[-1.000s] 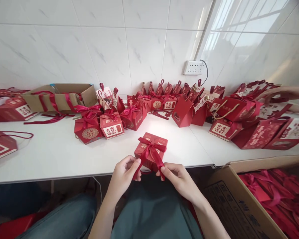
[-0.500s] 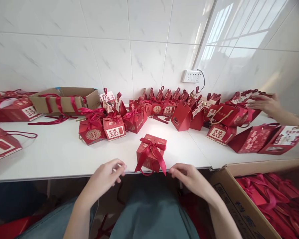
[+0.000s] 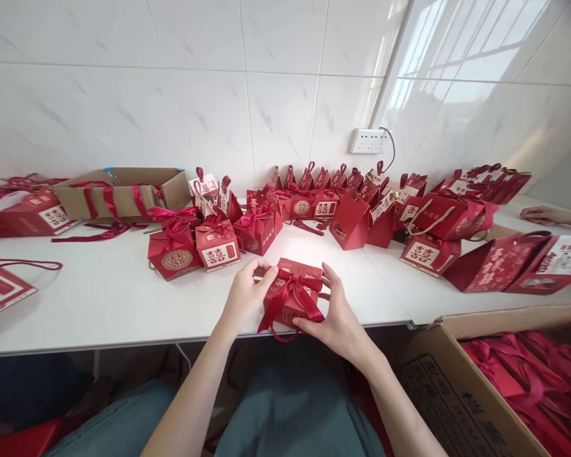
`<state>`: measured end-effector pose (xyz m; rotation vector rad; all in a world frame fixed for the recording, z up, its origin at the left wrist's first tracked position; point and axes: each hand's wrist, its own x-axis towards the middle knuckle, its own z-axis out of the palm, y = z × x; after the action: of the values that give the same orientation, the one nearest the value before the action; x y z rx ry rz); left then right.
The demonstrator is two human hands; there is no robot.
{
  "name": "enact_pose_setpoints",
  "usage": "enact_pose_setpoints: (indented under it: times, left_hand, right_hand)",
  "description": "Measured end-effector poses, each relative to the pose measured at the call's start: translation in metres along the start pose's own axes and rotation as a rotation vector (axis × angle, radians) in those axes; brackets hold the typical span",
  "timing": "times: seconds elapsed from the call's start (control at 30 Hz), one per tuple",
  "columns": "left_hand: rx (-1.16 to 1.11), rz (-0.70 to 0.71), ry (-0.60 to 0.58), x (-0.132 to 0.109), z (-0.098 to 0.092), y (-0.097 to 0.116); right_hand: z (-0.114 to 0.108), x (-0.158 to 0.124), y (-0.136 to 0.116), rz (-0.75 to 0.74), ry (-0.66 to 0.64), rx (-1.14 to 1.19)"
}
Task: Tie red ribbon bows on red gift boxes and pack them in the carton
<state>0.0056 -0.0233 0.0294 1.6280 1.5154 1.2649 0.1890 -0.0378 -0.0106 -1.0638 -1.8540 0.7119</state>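
A small red gift box [image 3: 292,298] with a red ribbon bow [image 3: 294,287] on top sits at the near edge of the white table [image 3: 99,298]. My left hand [image 3: 246,294] grips the box's left side, fingers curled onto its top. On the right side my right hand [image 3: 330,314] clasps the box, thumb at the front and fingers reaching up by the bow. Ribbon tails hang down over the box's front and the table edge.
Several finished red boxes [image 3: 197,238] and red gift bags [image 3: 423,219] line the back of the table. A cardboard tray [image 3: 118,190] holds ribbons at back left. An open carton [image 3: 495,381] of red items stands at lower right. Another person's hand [image 3: 549,217] rests at far right.
My hands let go of the ribbon tails, dropped below the table edge, then came up and closed on both sides of the box. The other person's hand drew back to the right.
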Motion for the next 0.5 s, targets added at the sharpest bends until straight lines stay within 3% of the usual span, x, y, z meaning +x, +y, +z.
enact_pose_setpoints:
  times: [0.1,0.2,0.27,0.5]
  left_hand:
    - [0.021,0.199,0.137,-0.021,0.006,0.008]
    - [0.117,0.561,0.278,-0.044,0.014,0.02]
    - [0.157,0.729,0.326,-0.058,0.019,0.029]
    - [0.205,0.837,0.337,-0.08,0.031,0.048]
  right_hand:
    - [-0.003,-0.006,0.002,-0.11,0.083,0.002]
    - [-0.008,-0.016,-0.002,-0.171,0.182,-0.008]
    - [-0.012,-0.023,-0.006,-0.204,0.228,-0.01]
    - [-0.028,-0.036,-0.017,-0.294,0.256,0.072]
